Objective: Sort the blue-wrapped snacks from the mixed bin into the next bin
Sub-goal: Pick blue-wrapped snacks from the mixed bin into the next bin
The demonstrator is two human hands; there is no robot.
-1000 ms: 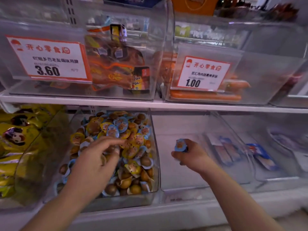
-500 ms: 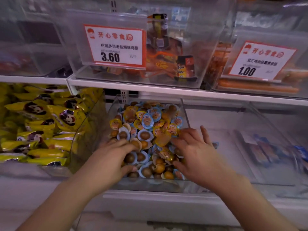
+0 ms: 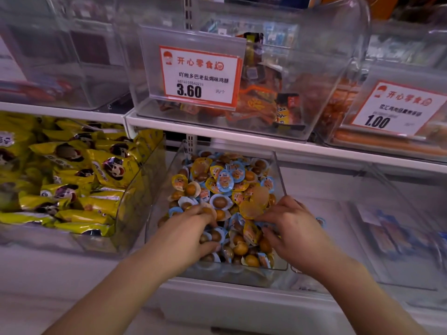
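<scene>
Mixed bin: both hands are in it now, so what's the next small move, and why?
Probably pinch one blue-wrapped snack with the right hand and carry it to the next bin. Both hands, the left hand too, are in the mixed bin, and neither visibly holds a blue one.

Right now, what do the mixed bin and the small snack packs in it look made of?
Mixed bin: clear, glossy rigid plastic by the look; contents show through its walls.
Snack packs: seemingly small plastic cups with printed blue or yellow film lids; brown contents show through some.

Yellow snack bags at left; price tag reading 3.60 above.
</scene>
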